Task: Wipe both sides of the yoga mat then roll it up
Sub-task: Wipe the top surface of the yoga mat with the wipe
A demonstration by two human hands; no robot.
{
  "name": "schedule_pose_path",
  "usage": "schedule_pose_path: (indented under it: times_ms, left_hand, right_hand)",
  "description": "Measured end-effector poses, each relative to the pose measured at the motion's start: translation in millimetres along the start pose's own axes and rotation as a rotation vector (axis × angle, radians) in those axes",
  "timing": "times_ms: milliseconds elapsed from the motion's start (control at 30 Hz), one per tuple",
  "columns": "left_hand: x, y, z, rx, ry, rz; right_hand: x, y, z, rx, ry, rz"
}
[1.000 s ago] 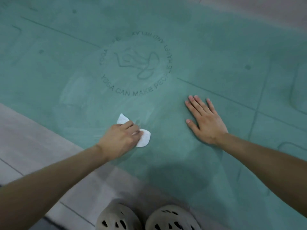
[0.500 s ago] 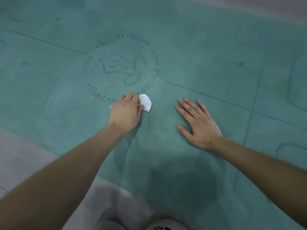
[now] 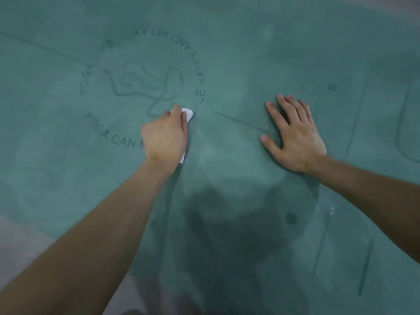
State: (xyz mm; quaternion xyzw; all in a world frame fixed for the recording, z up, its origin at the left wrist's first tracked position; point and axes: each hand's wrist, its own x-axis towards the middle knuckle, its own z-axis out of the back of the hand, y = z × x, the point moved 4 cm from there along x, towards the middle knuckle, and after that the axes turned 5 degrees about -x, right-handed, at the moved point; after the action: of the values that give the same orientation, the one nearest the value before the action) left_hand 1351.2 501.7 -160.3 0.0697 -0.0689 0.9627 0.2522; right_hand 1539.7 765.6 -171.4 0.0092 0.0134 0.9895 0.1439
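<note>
Watching from my remote station, I am seeing the left hand (image 3: 164,135) pushing the white cloth (image 3: 188,113) up the yoga mat (image 3: 250,53), away from the person. A second ago the cloth was sitting near the mat's close edge. Now it is reaching the lower right rim of the printed circle (image 3: 145,87), and the hand is covering part of the lettering there. The left fingers are curling over the cloth and pressing it down, so only a corner ahead of the fingertips and a sliver by the wrist are showing. The right hand (image 3: 295,135) is staying where it was, lying flat and empty with fingers spread, palm on the mat, well apart from the cloth. The mat is lying unrolled and filling nearly the whole view, with a strip of grey floor (image 3: 13,242) showing at the lower left. I am judging that the wiping stroke is advancing across this first side, while the flip and the rolling are still waiting.
</note>
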Motion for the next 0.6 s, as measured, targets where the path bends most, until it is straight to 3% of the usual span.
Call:
schedule_pose_path:
  times_ms: [133,233,367,600]
  left_hand:
    - [-19.1,-31.1,-1.9,-0.097,-0.025,-0.048]
    - [-30.5,-40.0,-0.2,-0.193,0.105,-0.087]
    - [-39.5,-33.1,8.4,-0.238,0.151,-0.108]
    - [-51.9,-37.9,14.8,-0.281,0.09,0.091]
  right_hand:
    - [-1.0,4.3,7.2,0.057,-0.007,0.075]
    - [0.9,6.4,12.4,0.052,0.024,0.13]
    - [2.6,8.1,13.4,0.062,0.079,0.1]
    - [5.1,7.7,11.9,0.058,0.104,0.132]
